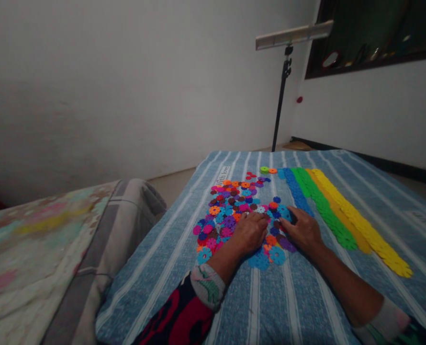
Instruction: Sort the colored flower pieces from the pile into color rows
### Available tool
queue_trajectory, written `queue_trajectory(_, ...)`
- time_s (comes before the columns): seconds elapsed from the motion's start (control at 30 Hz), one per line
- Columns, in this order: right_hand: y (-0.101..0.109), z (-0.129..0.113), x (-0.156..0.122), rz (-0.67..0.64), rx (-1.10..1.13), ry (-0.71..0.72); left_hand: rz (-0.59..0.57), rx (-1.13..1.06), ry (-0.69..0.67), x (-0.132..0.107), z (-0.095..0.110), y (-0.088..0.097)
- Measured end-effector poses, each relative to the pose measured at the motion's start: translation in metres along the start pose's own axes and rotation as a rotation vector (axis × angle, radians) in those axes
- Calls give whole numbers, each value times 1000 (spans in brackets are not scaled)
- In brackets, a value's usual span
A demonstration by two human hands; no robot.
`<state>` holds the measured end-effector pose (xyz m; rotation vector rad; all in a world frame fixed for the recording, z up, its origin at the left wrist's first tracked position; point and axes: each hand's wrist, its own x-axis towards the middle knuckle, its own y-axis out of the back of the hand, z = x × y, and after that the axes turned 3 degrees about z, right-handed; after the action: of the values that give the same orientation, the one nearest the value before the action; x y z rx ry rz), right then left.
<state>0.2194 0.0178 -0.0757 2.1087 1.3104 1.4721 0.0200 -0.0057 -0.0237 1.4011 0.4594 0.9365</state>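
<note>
A spread pile of flower-shaped plastic discs [229, 222] in pink, purple, orange, blue and brown lies on the striped cloth. My left hand [249, 232] rests on the pile's near right part, its fingers bent downward and close together; what lies under the fingertips is hidden. At the pile's right edge, my right hand [303, 230] has its thumb and index finger closed at a light blue disc [283, 211]. Larger blue discs [259, 260] lie just below the hands.
Right of my right hand run overlapping rows of blue discs [298, 191], green discs [322, 206], orange discs [337, 215] and yellow discs [364, 225]. A green disc [264, 169] lies at the far end. Left stands a cloth-covered surface [44, 249]; behind the table, a lamp stand [279, 103].
</note>
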Motion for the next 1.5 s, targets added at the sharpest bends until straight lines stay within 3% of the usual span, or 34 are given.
queue_trajectory(0.4,1,2,0,-24,-4,-13,48,-64,-28,1,-13,-5)
queue_trajectory(0.6,3,2,2,-42,0,-16,133,-182,84,1,-27,1)
queue_trajectory(0.77,3,1,3,-30,12,-16,122,-220,86,-2,-28,8)
queue_trajectory(1.1,20,11,15,-28,-197,125,118,-231,-7,2,-24,0)
queue_trajectory(1.27,23,8,23,-158,-295,163,135,-188,1,1,-28,-2)
queue_trajectory(1.5,8,1,53,-366,-228,248,195,-176,30,-1,-32,-5)
